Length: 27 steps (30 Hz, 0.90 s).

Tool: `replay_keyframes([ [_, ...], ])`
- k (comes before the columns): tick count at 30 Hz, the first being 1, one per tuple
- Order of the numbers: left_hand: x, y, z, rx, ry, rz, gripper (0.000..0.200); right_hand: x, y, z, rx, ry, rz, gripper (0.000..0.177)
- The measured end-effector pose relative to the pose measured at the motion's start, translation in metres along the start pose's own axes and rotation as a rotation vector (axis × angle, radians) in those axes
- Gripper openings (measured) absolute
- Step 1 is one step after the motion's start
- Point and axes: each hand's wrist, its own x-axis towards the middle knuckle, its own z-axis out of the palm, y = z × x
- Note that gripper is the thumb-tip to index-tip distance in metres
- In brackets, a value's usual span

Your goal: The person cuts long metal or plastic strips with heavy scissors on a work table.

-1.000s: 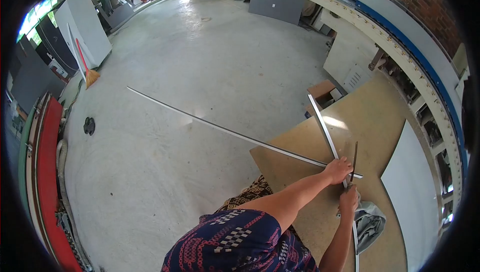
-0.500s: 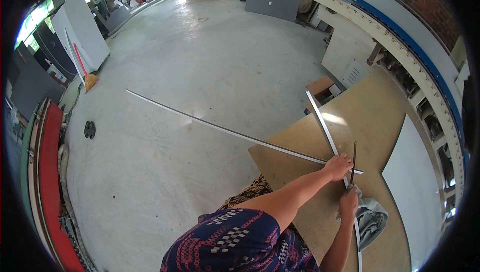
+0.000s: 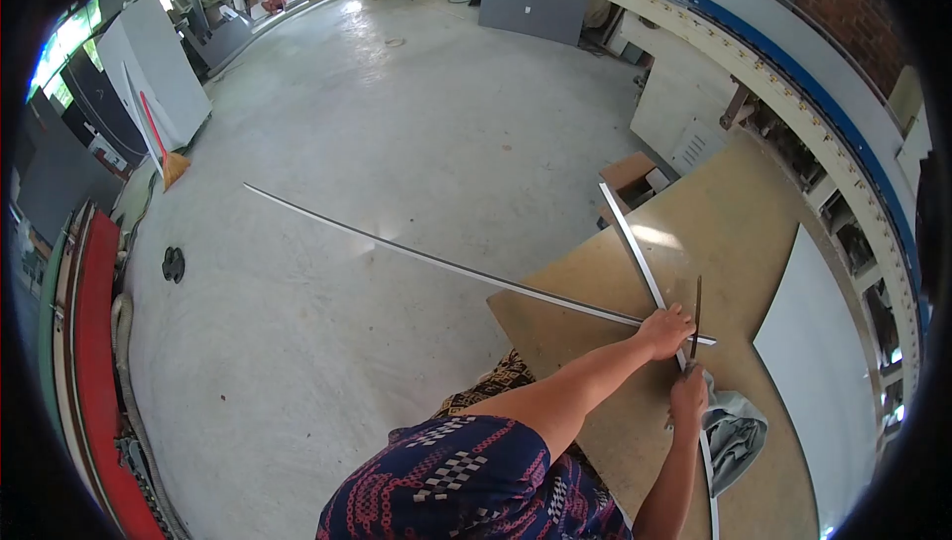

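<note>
A long thin metal strip [image 3: 426,256] runs from over the floor at the left onto the brown board [image 3: 739,213]. It crosses a second pale strip [image 3: 632,242] lying lengthwise on the board. At the crossing, my left hand [image 3: 666,330] is closed on the long strip, near its right end. My right hand [image 3: 688,393] grips the handle of a narrow dark tool [image 3: 698,304], whose blade stands across the long strip just right of my left hand. A crumpled grey cloth [image 3: 736,433] lies beside my right hand.
A white sheet [image 3: 808,371] lies on the board's right side. Behind the board are an open cardboard box [image 3: 629,175] and a long machine with a blue rail [image 3: 793,69]. A broom [image 3: 171,165] leans at the far left, near black shoes [image 3: 174,264] on the floor.
My right hand and the tool have moved slightly up the view, toward the long strip. The whole view has shifted a little; my left hand keeps its place on the strip.
</note>
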Motion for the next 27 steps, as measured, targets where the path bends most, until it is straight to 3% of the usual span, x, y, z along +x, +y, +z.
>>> replay_keyframes([
  [3, -0.001, -0.003, 0.001, 0.002, 0.021, 0.005, 0.018, 0.014, -0.01, -0.001, 0.021, -0.02, 0.026, 0.029],
  [11, 0.0, -0.002, 0.002, 0.017, -0.012, -0.001, 0.018, -0.069, 0.019, -0.008, -0.024, -0.056, 0.033, 0.034],
  [14, 0.002, 0.0, -0.003, 0.005, -0.047, -0.024, 0.018, -0.036, 0.016, -0.007, -0.01, -0.142, 0.09, 0.035],
  [19, 0.0, -0.002, 0.002, 0.005, -0.007, -0.013, 0.017, 0.002, -0.003, 0.005, 0.039, 0.032, -0.013, 0.024],
  [27, 0.001, -0.001, 0.0, -0.016, -0.028, -0.029, 0.013, -0.063, 0.011, -0.01, 0.016, -0.043, 0.045, 0.025],
])
